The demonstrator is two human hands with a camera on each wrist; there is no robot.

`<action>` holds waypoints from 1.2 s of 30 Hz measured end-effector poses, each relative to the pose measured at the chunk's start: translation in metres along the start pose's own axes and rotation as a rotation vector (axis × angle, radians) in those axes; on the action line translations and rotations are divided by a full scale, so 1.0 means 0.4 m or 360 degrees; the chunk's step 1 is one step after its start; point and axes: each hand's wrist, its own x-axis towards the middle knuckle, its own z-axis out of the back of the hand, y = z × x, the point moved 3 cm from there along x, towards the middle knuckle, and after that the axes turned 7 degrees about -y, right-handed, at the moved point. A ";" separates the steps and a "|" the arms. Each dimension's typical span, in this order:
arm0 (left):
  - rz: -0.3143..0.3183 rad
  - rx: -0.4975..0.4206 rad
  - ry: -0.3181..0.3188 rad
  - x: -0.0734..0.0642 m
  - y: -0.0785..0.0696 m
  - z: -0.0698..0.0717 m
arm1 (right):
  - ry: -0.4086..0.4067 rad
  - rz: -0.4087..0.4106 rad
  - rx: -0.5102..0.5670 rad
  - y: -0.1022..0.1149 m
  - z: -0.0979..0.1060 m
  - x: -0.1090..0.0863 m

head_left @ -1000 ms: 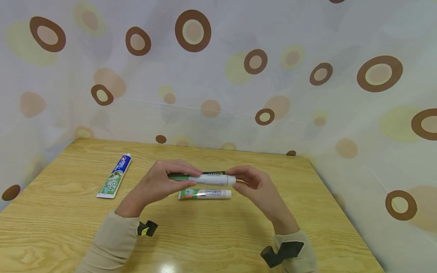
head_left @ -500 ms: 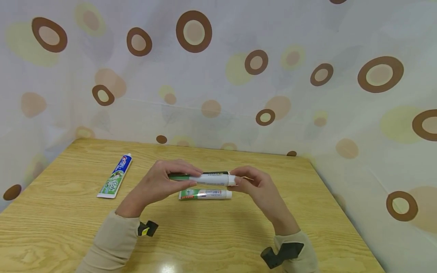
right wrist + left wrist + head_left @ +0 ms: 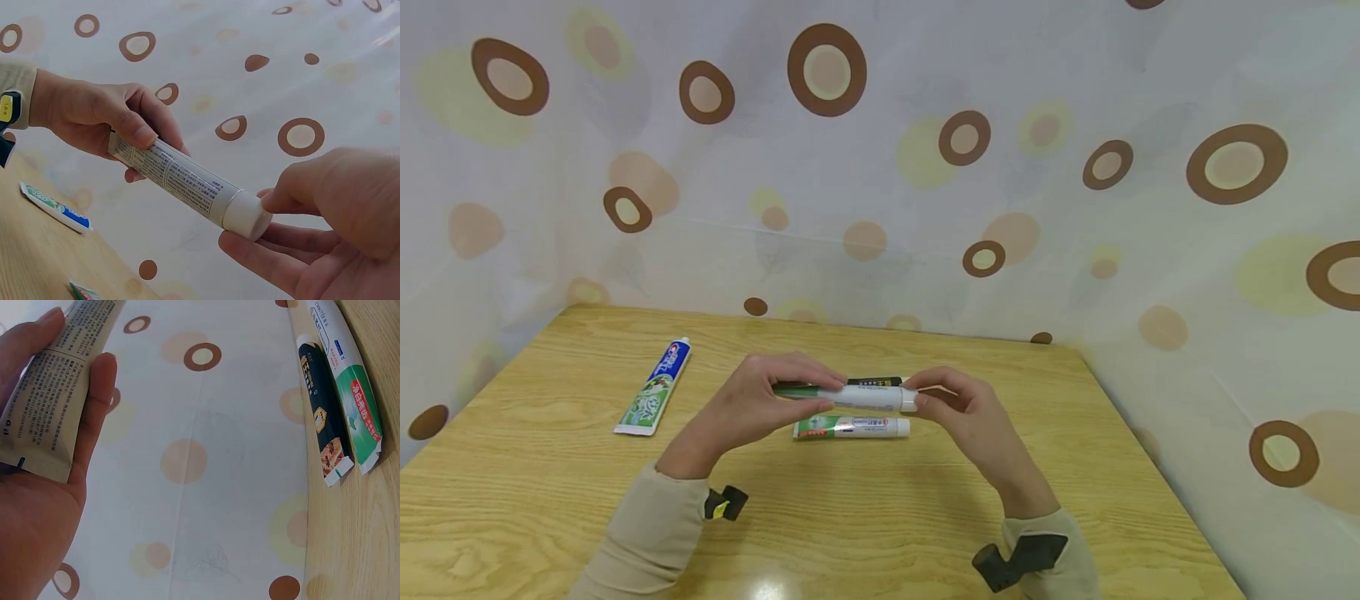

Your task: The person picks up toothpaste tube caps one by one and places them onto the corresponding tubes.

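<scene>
A white and green toothpaste tube [image 3: 861, 397] is held level above the table between both hands. My left hand [image 3: 741, 408] grips it by its green end, thumb below and fingers above in the head view. With thumb and fingers, my right hand [image 3: 977, 417] pinches the white cap [image 3: 242, 214], which sits on the tube's end. Printed text covers the side of the tube seen in the right wrist view. Behind and below it on the table lie a dark toothpaste tube [image 3: 325, 412], partly hidden in the head view, and another green and white toothpaste tube [image 3: 853, 427].
A blue and green toothpaste tube [image 3: 653, 387] lies apart at the left of the wooden table [image 3: 850, 517]. A spotted pale sheet [image 3: 865, 167] hangs behind the table and along its sides.
My right thumb and fingers have shifted about the cap, the thumb coming up over it and then easing back. The left hand and the tube stay almost still.
</scene>
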 end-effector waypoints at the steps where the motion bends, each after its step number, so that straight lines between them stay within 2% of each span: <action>1: 0.0007 0.0003 0.0003 0.000 0.000 0.000 | -0.0005 -0.0013 0.0003 -0.001 0.000 0.000; 5: 0.0016 0.0023 0.0016 0.000 0.000 -0.001 | 0.0000 -0.0049 0.0041 -0.005 -0.001 0.000; 9: -0.0021 0.0062 0.0023 0.000 -0.001 -0.003 | -0.0002 -0.0067 0.0059 -0.009 -0.001 0.000; 16: -0.0130 0.0125 0.0023 0.000 -0.002 -0.005 | 0.0004 -0.0040 -0.0062 -0.012 -0.003 -0.002; 22: -0.0268 0.0188 0.0021 0.004 -0.007 -0.006 | 0.0036 -0.0034 0.0040 -0.014 -0.006 0.001; 27: -0.0346 0.0219 0.0016 0.007 -0.012 -0.005 | 0.0061 -0.0056 0.0061 -0.013 -0.008 0.003; 33: -0.0352 0.0242 0.0022 0.006 -0.011 -0.006 | 0.0053 -0.0073 0.0046 -0.012 -0.010 0.003; 36: -0.0349 0.0240 0.0030 0.006 -0.012 -0.006 | 0.0013 -0.0079 -0.0023 -0.011 -0.008 0.003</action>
